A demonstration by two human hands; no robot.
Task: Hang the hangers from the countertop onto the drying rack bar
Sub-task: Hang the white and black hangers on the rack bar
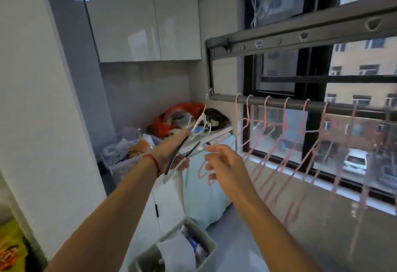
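So we were mid-job here, with a bunch of white and dark hangers (194,130) bundled up in our left hand (171,153). That hand's fingers were curled around the bundle near its middle, and the hooks pointed up toward 1 o'clock; one thin metal hook reached right up by the left end of the drying rack bar (279,101), though we couldn't tell if it was touching. Our right hand (223,164) sat just beside the bundle at about 3 o'clock of it, with fingers loosely spread and half curled. As far as we could see it held nothing, but it was close to a dark hanger arm.

Handling-wise, we figured these were light, stiff, thin things that tangle easily and slip against each other, so pulling one free by the neck just under the hook looked like the safest bet. Grabbing an arm would probably drag the rest along.

A row of pink hangers (285,132) already hung on the bar, running off toward 3 o'clock. The desk (223,132) at 12 o'clock of our hands was cluttered with an orange bag (182,110) and other bits. Both our forearms were stretched out forward and up, the left wrist wearing a red string (153,161).
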